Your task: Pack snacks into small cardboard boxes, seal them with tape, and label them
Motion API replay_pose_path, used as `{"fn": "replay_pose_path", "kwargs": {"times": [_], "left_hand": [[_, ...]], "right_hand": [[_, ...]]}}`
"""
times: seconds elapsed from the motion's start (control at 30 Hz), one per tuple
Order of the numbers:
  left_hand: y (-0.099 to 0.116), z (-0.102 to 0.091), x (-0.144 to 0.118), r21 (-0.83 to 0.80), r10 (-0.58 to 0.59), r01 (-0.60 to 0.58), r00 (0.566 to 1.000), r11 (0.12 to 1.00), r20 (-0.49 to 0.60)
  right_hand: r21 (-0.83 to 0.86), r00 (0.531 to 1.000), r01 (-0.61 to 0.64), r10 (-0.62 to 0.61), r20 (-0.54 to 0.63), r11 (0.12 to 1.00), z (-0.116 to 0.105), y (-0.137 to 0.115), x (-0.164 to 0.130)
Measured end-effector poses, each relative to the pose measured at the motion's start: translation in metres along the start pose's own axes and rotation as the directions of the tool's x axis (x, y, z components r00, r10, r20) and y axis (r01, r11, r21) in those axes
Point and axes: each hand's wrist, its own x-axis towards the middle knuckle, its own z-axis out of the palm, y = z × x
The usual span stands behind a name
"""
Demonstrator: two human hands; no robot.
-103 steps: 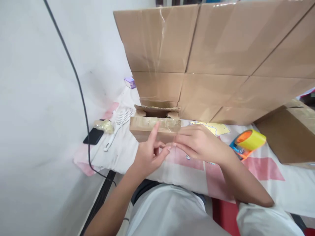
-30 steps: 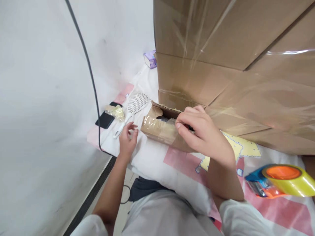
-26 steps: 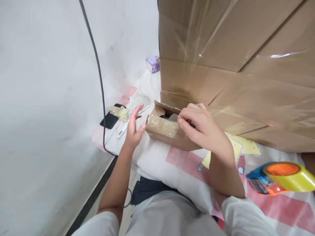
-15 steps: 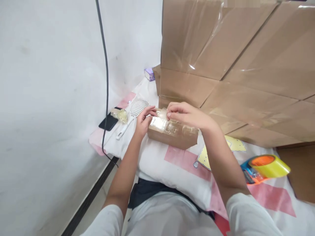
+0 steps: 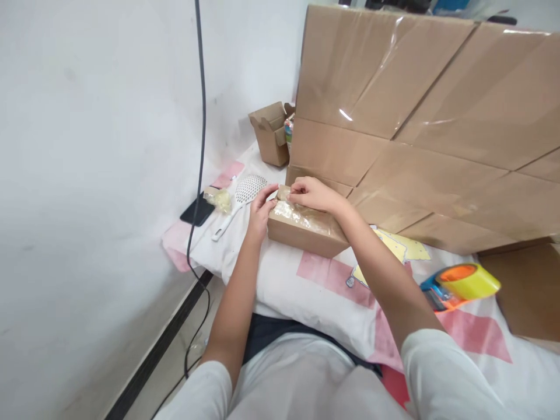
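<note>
A small brown cardboard box (image 5: 306,230), its top covered in clear tape, lies on a white and pink pillow (image 5: 301,286) in front of me. My left hand (image 5: 259,208) presses against the box's left end. My right hand (image 5: 311,194) rests on the top left corner, fingers pinching at the flap or tape there. Both hands touch the box. The box's top looks folded down.
A yellow tape roll in a blue and orange dispenser (image 5: 459,286) lies at the right. A white slotted ladle (image 5: 242,195), crumpled tape (image 5: 221,200) and a black phone (image 5: 198,211) lie left. Large taped cardboard sheets (image 5: 415,116) stand behind, with a small open carton (image 5: 270,131). A black cable (image 5: 199,116) hangs on the wall.
The box was open with my right hand at its flap and my left hand apart. Now the flaps are down and both hands press on its left end. My view shifted right.
</note>
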Motion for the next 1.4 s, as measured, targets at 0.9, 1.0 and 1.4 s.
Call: {"fn": "replay_pose_path", "kwargs": {"times": [0.9,1.0,1.4], "left_hand": [[0.004,0.000,-0.043,0.562,0.515,-0.481,0.850,0.673,0.111],[0.002,0.000,-0.044,0.586,0.577,-0.537,0.805,0.607,0.140],[0.043,0.008,-0.009,0.675,0.327,-0.543,0.840,0.499,0.434]], "right_hand": [[-0.276,0.832,-0.230,0.042,-0.553,0.933,-0.019,-0.013,-0.060],[-0.183,0.726,-0.272,0.077,-0.684,0.945,-0.031,0.008,-0.120],[0.163,0.477,-0.657,0.574,-0.666,0.736,-0.012,0.103,-0.301]]}}
